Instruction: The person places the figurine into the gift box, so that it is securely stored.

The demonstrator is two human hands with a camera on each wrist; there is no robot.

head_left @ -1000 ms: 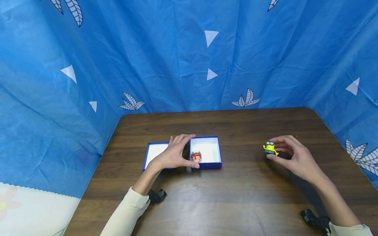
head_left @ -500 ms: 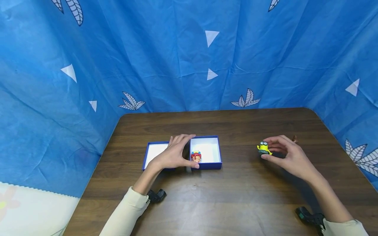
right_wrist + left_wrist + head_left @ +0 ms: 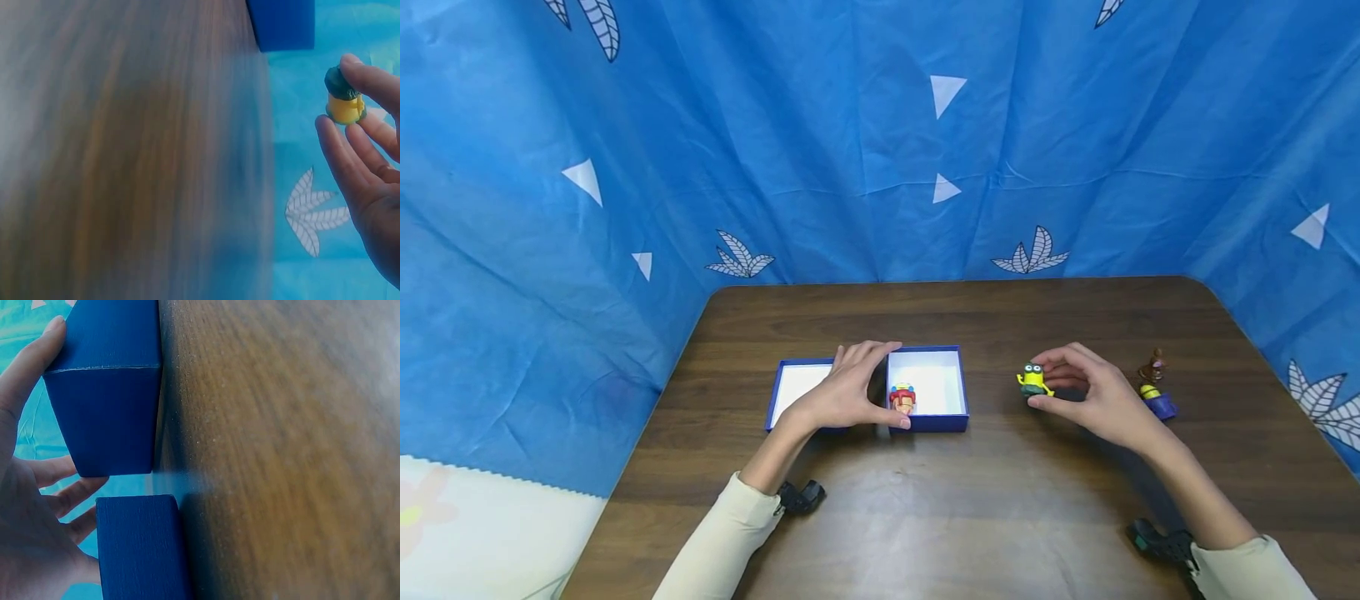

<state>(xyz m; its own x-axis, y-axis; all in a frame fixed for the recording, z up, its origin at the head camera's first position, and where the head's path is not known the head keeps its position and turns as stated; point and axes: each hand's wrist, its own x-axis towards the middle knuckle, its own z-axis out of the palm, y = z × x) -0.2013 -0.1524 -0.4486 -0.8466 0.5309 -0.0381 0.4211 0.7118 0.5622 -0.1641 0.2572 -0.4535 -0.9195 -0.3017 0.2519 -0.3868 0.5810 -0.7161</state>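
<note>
A blue box with a white inside (image 3: 931,379) stands on the table, a red, blue and tan figure (image 3: 902,398) lying in its left front corner. The left hand (image 3: 842,396) spans the box's left side, thumb at the front edge and fingers at the back; in the left wrist view the hand (image 3: 31,506) grips the blue box (image 3: 106,412). To the right of the box, the right hand (image 3: 1097,396) pinches a yellow and green figure (image 3: 1033,380) above the table. The right wrist view shows this figure (image 3: 344,103) between the thumb and fingers of the hand (image 3: 375,181).
A second blue-edged, white-lined box part (image 3: 797,385) lies left of the box, partly behind the left hand. A brown figure (image 3: 1152,367) and a yellow and purple figure (image 3: 1161,403) are on the table (image 3: 1000,517) beyond the right hand. A blue curtain (image 3: 850,142) hangs behind.
The right hand has moved left with the yellow and green figure, and the brown and the yellow-purple figures have come into view behind it. The left hand has kept its place at the box.
</note>
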